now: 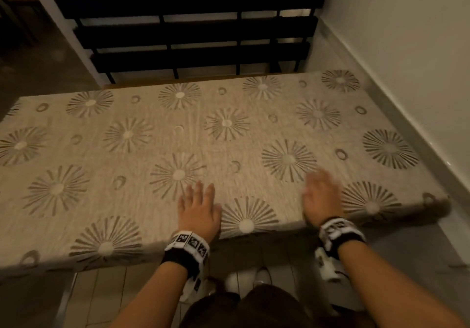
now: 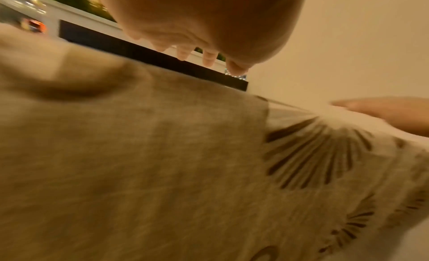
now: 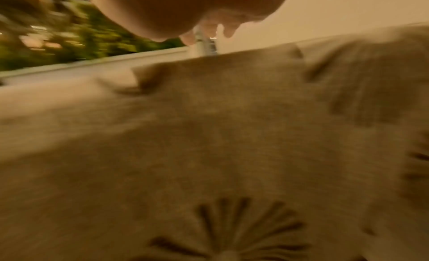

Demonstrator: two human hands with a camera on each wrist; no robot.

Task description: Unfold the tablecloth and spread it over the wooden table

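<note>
Now, tablecloth (image 1: 157, 147): your beige woven cloth with brown starburst and ring motifs lies flat over the surface (image 1: 142, 84).
Left hand (image 1: 197, 210): fingers straight, palm down on the weave.
Right hand (image 1: 321, 198): blurred, fingers extended, flat on cloth near the edge.
Railing (image 1: 193, 30): black slats behind.

Both forearms are bare, no sleeves. Each wrist wears a black band (image 1: 187, 250) edged with white squares printed in black patterns. White shoes (image 1: 262, 275) show below.

Dim warm light, wrist views seemingly motion-blurred
</note>
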